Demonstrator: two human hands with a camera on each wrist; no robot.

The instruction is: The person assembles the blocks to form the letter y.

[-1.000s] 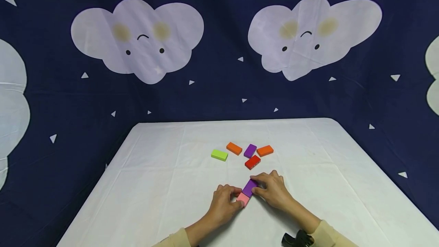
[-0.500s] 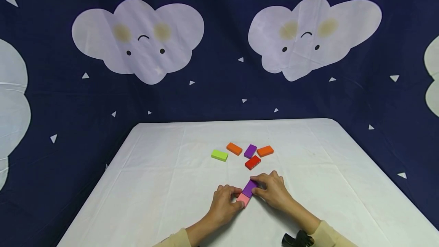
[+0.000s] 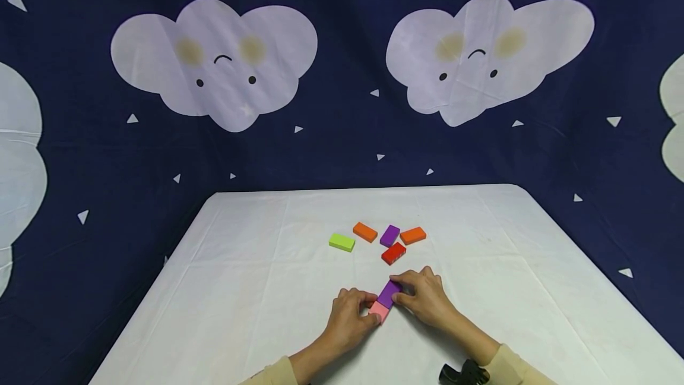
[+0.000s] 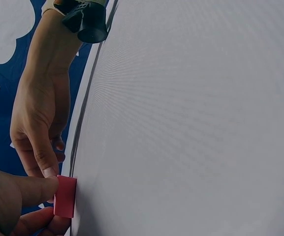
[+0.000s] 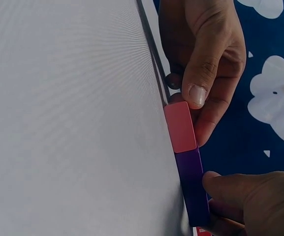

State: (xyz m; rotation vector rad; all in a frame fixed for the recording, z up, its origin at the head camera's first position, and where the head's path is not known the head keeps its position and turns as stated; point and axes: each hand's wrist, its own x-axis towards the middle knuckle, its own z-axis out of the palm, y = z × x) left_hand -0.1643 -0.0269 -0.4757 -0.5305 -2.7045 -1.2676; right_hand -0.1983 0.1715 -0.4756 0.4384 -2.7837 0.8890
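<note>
A pink block (image 3: pixel 378 311) and a purple block (image 3: pixel 389 294) lie end to end in a slanting line on the white table. My left hand (image 3: pixel 348 317) pinches the pink block between thumb and fingers. The purple block's far end is pinched by my right hand (image 3: pixel 427 296). In the right wrist view the pink block (image 5: pixel 180 127) meets the purple block (image 5: pixel 192 187) end against end. The left wrist view shows the pink block (image 4: pixel 65 196) at the left thumb's tip, with the right hand (image 4: pixel 41 113) just beyond it.
Beyond the hands lie a red block (image 3: pixel 393 253), a second purple block (image 3: pixel 390 236), two orange blocks (image 3: pixel 365 232) and a lime green block (image 3: pixel 342 242). A dark blue curtain (image 3: pixel 342 153) with clouds hangs behind the white table (image 3: pixel 235 290). A black device (image 3: pixel 464 372) sits at the right wrist.
</note>
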